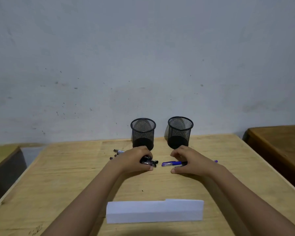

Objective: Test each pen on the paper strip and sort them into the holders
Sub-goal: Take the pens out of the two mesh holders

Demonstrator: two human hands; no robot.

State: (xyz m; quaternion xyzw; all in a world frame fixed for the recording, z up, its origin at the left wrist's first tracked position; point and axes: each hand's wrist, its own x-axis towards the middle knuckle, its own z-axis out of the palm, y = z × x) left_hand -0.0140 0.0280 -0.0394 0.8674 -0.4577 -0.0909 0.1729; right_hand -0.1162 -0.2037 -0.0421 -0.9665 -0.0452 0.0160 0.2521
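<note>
Both hands rest among pens on the pale wooden tabletop (66, 176).

Just before the two black wire-mesh holders (143, 133), the left hand (134, 159) has its fingers curled around dark pens (149, 162); the right hand (191, 161) covers a blue pen (171, 163), fingers spread apart. The white folded paper strip (155, 211) lies well nearer.

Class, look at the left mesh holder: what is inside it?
Through the mesh and open top, the left holder shows no pens, only its dark base. The left hand covers its lowest front edge, so that bit is hidden.
</note>
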